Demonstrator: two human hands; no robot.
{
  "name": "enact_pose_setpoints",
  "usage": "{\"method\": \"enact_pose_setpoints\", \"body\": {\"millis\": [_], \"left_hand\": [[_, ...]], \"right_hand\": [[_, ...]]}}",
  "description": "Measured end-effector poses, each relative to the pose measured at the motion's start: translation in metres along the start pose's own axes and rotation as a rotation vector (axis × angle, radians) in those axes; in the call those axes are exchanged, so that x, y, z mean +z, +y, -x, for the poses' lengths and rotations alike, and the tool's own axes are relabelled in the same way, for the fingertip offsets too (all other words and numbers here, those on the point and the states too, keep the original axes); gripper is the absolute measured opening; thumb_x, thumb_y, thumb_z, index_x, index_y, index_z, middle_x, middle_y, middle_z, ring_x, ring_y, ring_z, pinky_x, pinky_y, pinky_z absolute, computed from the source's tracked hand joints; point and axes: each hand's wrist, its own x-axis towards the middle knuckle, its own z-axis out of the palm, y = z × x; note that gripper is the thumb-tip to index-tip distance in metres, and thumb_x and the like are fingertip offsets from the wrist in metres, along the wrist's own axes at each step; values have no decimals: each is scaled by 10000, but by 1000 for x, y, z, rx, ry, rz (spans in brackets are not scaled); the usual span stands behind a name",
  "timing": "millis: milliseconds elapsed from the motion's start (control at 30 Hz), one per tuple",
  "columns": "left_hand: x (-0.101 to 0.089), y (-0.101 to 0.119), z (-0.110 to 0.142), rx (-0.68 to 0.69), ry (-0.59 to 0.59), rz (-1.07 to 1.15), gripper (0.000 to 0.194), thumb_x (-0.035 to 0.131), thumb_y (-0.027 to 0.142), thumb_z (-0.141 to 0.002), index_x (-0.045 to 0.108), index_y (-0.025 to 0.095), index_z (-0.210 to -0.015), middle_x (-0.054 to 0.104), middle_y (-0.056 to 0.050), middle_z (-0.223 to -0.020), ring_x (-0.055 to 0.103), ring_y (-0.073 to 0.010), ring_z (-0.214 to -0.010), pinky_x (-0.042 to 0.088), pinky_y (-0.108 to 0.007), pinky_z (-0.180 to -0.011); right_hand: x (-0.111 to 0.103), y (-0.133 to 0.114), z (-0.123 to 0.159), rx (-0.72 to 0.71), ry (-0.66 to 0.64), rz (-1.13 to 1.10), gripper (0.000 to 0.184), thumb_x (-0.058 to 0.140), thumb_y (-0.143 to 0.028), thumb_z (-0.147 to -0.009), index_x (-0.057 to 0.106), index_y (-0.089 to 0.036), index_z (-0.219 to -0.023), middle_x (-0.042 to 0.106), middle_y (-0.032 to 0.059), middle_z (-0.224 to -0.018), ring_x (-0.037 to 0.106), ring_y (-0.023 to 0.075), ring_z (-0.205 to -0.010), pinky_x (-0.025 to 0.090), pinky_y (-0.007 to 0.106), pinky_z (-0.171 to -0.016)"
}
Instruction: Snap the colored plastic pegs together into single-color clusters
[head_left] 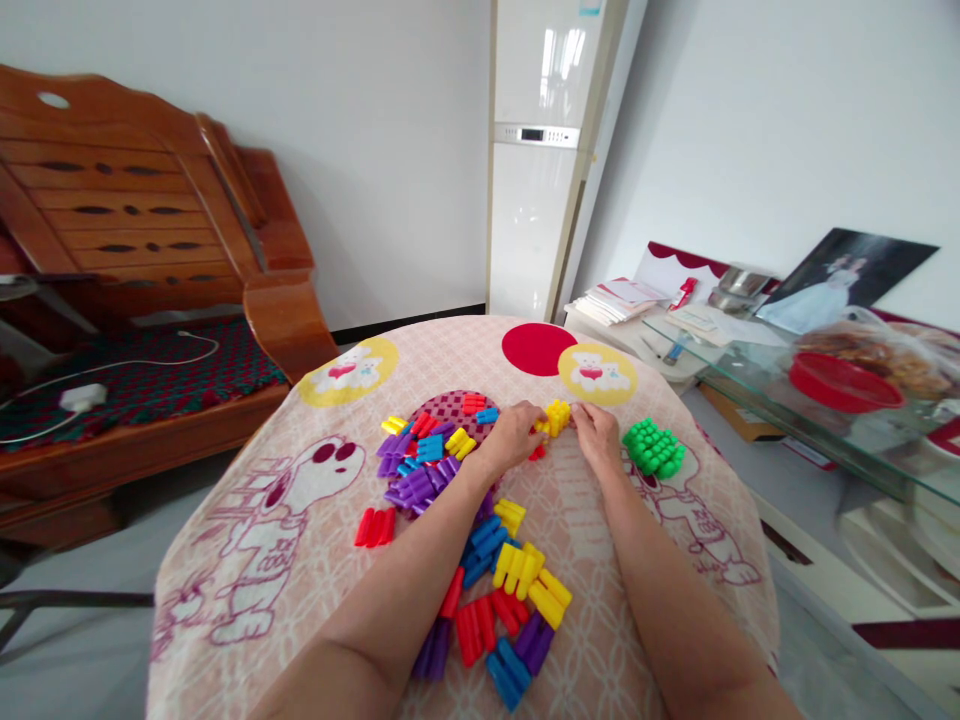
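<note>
Yellow plastic building blocks (556,418) stand in a small joined cluster on the far middle of the round table, between my two hands. My left hand (516,432) has its fingers curled at the cluster's left side, closed on a yellow block. From the right, my right hand (596,432) pinches at the cluster's edge, its fingertips partly hidden. A red block (537,453) lies just under my left hand. A block of joined green pieces (654,448) rests to the right of my right hand.
Loose purple blocks (420,488), with red, blue and yellow ones, lie left of my left forearm. More, such as red blocks (475,630), lie between my forearms. A patterned cloth (315,620) covers the table. A glass shelf (750,385) stands right, a wooden bench (135,220) left.
</note>
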Motion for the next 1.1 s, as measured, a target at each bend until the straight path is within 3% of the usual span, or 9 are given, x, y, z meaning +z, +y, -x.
{"method": "enact_pose_setpoints", "body": {"millis": [100,233,567,667,833,900,967,1033,1100], "left_hand": [[1,0,-1,-56,19,66,178,670,219,-826,718,135,-975,723,-75,-904,669,-174,-792,522,-271,-768],[3,-6,0,-80,52,109,127,622,208,-864,721,134,-891,741,-71,-873,679,-172,-788,516,-264,-756],[12,-11,0,-161,97,231,201,644,110,-789,632,148,-986,741,-52,-877,704,-154,-787,556,-259,-731],[-8,-16,-2,-175,138,148,209,612,105,-791,655,145,-991,744,-64,-905,700,-158,-807,553,-260,-735],[-68,-47,9,-313,210,-32,204,619,171,-779,722,140,-952,751,-71,-874,687,-176,-790,533,-270,-745],[-87,-60,18,-380,128,-112,159,630,197,-751,745,149,-851,748,-59,-807,677,-181,-750,514,-263,-705],[-97,-69,26,-379,-73,-86,118,675,230,-698,755,177,-766,742,-25,-739,670,-173,-708,486,-236,-648],[-100,-72,31,-346,-241,-21,131,727,230,-619,767,211,-742,741,11,-709,669,-165,-693,456,-209,-601],[-98,-70,31,-308,-313,-17,200,736,172,-556,779,246,-737,733,38,-685,659,-157,-677,426,-197,-570]], "right_hand": [[-1,-1,0,5,-8,-2,429,456,-537,-870,664,-182,-749,669,66,-691,599,208,-692,446,293,-648],[-1,-3,1,-3,-21,-3,421,455,-530,-874,642,-187,-720,651,57,-675,588,198,-683,440,284,-637],[-2,-1,1,-10,-11,13,416,466,-526,-874,655,-185,-729,641,53,-665,587,199,-687,436,278,-628],[-1,2,0,2,-3,-5,421,465,-535,-872,660,-183,-749,647,56,-673,590,204,-687,446,285,-633],[1,5,0,-2,8,-16,432,470,-548,-873,663,-185,-743,641,57,-653,583,205,-684,456,289,-633],[1,5,-1,-1,10,-13,437,470,-552,-872,663,-185,-736,636,54,-643,580,203,-681,457,288,-629],[1,4,-1,0,12,-10,442,468,-554,-871,663,-183,-731,633,52,-639,579,200,-676,457,288,-625],[1,4,-1,0,9,-9,443,469,-556,-870,664,-182,-733,632,50,-635,580,199,-675,456,287,-621],[1,4,-1,0,5,-9,442,471,-558,-869,666,-184,-738,634,49,-630,585,201,-680,456,286,-620]]}}
